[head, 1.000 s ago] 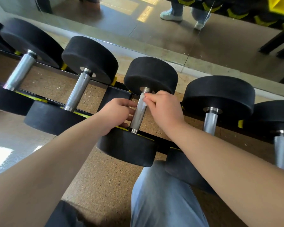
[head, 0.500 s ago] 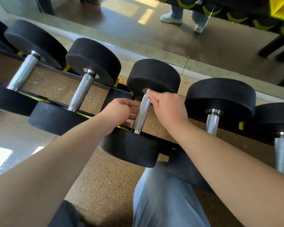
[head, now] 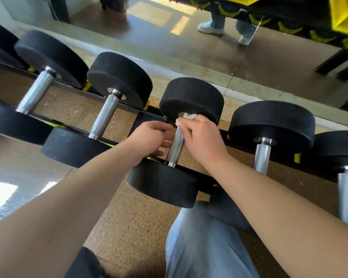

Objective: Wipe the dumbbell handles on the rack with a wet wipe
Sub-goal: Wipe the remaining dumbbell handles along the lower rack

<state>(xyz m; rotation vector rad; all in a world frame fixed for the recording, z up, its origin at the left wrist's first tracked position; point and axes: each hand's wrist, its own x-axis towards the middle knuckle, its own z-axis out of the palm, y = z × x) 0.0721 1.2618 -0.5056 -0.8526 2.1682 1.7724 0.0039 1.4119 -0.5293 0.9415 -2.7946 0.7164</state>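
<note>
"Head view, and where's the wipe (head: 186, 117)?"

"Bunched white in the right hand (head: 204, 140), pinched between thumb and fingertips. It's pressed on the far end of the middle dumbbell's handle (head: 175, 146), right under the far weight. That dumbbell lies across the rack (head: 147, 117) with others on either side."

"And the left hand (head: 149, 141)?"

"Fingers loosely bent, tips just beside the bar on its left. They close round nothing I can see, and I can't tell if they touch the metal."

"So how would you do this stroke well?"

"Wrap the wipe further round the bar, because a pinch only cleans one strip. Then draw it down toward the near weight with steady pressure. The bar looks knurled, so I'd twist the wrist a little to work into the grooves. The left hand could steady the near weight, since the dumbbell may roll in its cradle."

"Anything to watch?"

"The underside, which is hidden from here and easily missed. Also the collars at both ends. The neighbouring handles, I'd guess, need the same."
</note>
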